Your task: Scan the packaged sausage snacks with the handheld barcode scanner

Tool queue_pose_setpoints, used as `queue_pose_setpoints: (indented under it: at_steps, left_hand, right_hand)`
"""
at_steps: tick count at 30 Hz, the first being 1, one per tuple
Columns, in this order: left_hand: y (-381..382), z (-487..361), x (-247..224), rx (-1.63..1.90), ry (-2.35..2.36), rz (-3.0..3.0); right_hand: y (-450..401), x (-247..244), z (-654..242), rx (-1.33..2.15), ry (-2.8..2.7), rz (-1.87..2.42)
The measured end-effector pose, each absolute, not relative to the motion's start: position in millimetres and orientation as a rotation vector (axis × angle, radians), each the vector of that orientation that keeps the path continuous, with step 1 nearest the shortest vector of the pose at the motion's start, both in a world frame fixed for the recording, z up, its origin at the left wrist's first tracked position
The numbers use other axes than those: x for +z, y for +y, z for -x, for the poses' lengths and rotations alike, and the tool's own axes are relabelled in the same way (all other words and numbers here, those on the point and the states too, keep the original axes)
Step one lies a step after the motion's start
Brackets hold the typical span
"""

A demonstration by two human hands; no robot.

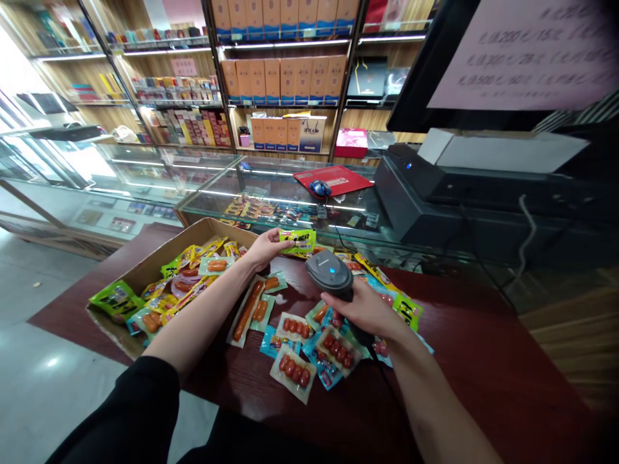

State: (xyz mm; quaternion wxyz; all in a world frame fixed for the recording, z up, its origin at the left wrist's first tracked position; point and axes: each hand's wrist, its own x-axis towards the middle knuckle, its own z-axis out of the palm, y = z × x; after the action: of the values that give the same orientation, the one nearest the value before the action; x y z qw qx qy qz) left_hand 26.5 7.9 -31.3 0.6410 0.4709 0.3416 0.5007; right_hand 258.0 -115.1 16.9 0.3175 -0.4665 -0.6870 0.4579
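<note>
While the left hand (pixel 265 250) grip is closed on a yellow-green snack packet (pixel 296 241) near the far edge of desk (pixel 483 361) | right hand (pixel 355 309): grip closed around a handheld barcode scanner (pixel 329 272) | vacuum-packed sausages (pixel 293 372) scattered at desk middle | cardboard box (pixel 227 231) at left edge

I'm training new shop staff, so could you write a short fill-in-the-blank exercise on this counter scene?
The ____ hand grips a handheld barcode scanner.
The left hand holds a ____ snack packet.
On the glass counter, a blue computer mouse sits on a ____ mat.

Missing words: right; yellow-green; red.
</note>
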Motion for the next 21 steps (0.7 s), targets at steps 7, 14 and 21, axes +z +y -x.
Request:
queue_pose_setpoints:
  at_steps: [7, 14, 21]
  left_hand:
    - [5, -26, -28, 1.143, 0.754, -1.059]
    - [9, -20, -16, 1.196, 0.832, -1.021]
    - [-33, 78, 28, 1.343, 1.110, -1.109]
  right_hand:
    - [-116, 17, -257, 1.184, -1.761, 1.227]
    - [-123, 26, -253, 1.215, -1.763, 1.225]
    - [-134, 33, -245, 1.258, -1.850, 1.313]
